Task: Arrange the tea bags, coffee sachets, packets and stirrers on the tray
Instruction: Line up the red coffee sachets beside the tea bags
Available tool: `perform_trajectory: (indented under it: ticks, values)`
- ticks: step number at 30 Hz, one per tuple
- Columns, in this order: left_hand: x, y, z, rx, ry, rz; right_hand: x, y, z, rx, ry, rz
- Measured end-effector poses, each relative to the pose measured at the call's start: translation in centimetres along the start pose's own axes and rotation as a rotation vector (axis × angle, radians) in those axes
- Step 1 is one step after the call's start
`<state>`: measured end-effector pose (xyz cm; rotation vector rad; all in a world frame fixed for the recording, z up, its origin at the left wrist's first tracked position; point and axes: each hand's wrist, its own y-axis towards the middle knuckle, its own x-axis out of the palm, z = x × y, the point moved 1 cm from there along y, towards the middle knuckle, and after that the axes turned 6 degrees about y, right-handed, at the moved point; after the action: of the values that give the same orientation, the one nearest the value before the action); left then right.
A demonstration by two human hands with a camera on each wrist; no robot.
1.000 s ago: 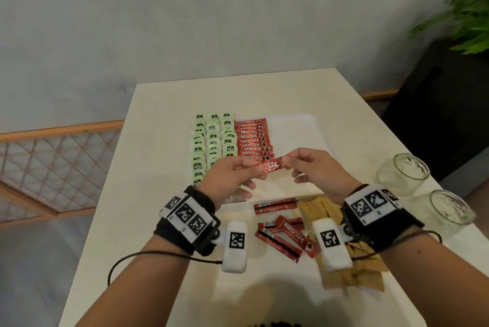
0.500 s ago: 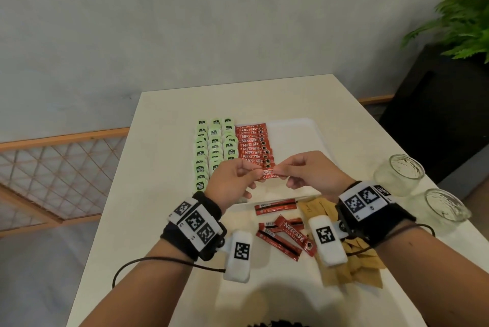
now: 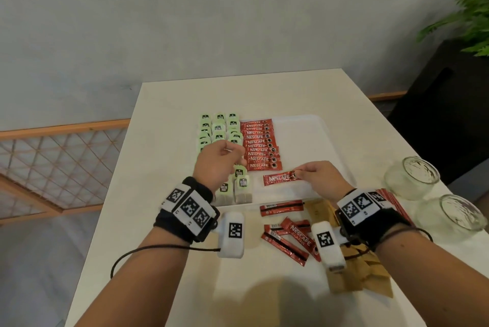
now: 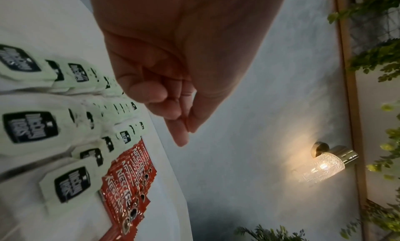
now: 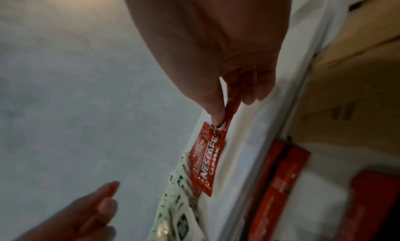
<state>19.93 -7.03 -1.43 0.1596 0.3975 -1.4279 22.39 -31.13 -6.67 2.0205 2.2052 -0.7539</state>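
Note:
My right hand [image 3: 298, 174] pinches the right end of a red Nescafe sachet [image 3: 277, 178] and holds it low over the white tray [image 3: 312, 128], just below the overlapping row of red sachets [image 3: 260, 146]. The right wrist view shows thumb and fingers [image 5: 218, 106] clamped on the sachet [image 5: 208, 162]. My left hand [image 3: 232, 153] hovers over the green tea bags [image 3: 219, 128] with loosely curled fingers [image 4: 173, 107] and nothing in it. Tea bags lie in three columns on the tray's left side, the nearest [image 3: 242, 183] beside my left wrist.
Loose red sachets [image 3: 285, 234] and brown paper packets [image 3: 357, 273] lie on the table in front of the tray. Two empty glass jars [image 3: 411, 177] [image 3: 459, 214] stand at the right edge. A dark planter with greenery [image 3: 465, 22] is at the far right.
My left hand has let go of the sachet and drawn back left over the tea bags. My right hand alone has brought the sachet down and toward me, below the red row.

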Motion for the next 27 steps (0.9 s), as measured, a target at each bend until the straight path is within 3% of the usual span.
perform_trajectory:
  ticks: [5, 20, 27]
  values:
    - [-0.6, 0.8, -1.3, -0.006, -0.011, 0.011, 1.6, 1.6, 0.7, 0.024, -0.201, 0.03]
    - [0.0, 1.7, -3.0, -0.013, -0.008, -0.052, 2.6, 4.3, -0.7, 0.126, -0.197, 0.074]
    - [2.0, -0.4, -2.6, 0.115, 0.203, -0.209, 0.7, 0.3, -0.5, -0.005, -0.042, 0.041]
